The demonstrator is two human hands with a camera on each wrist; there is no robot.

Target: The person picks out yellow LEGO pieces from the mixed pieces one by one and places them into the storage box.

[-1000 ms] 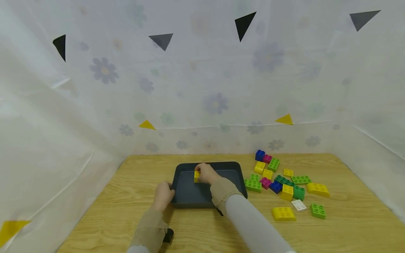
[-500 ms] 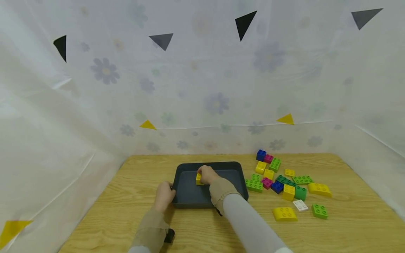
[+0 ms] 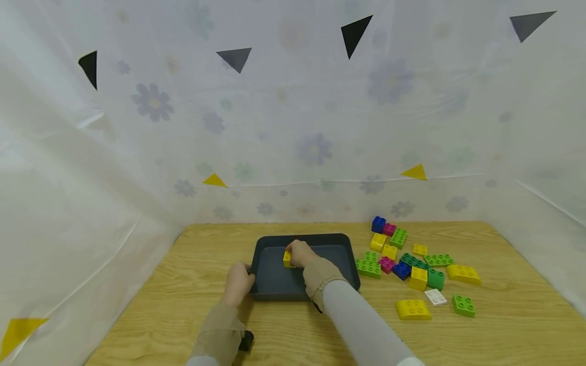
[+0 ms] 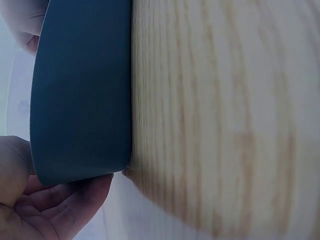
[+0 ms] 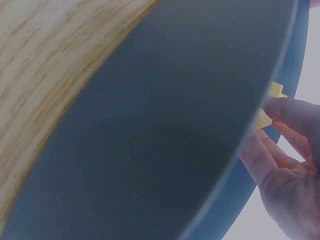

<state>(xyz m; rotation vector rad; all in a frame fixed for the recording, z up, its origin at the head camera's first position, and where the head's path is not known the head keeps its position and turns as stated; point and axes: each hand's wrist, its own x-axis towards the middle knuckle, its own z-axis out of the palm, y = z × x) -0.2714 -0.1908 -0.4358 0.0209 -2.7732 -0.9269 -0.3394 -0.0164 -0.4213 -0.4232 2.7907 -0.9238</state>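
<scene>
Your right hand (image 3: 299, 252) is inside the tray (image 3: 336, 241), fingers curled round a yellow brick (image 3: 287, 258) that sits low against the tray floor near its far left part. In the right wrist view your fingers (image 5: 280, 150) pinch the brick (image 5: 270, 105), of which only a small yellow edge shows past the tray wall (image 5: 175, 125).

Your left hand (image 3: 238, 282) grips the tray's near left corner; in the left wrist view its fingers (image 4: 65, 210) curl against the tray's outer wall (image 4: 82, 95), which rests on the counter (image 4: 215, 115).

The tray lies on the counter (image 3: 183, 284) a little left of centre. To its right lies a loose heap of bricks (image 3: 403, 259): blue, pink, green and yellow ones close together, just beside the tray's right rim. A yellow curved brick (image 3: 413, 309), a white tile (image 3: 434, 297) and a green brick (image 3: 463, 305) lie apart from the heap, nearer to you. A flowered curtain (image 3: 293, 127) with small triangles on it closes in the counter on three sides.
</scene>
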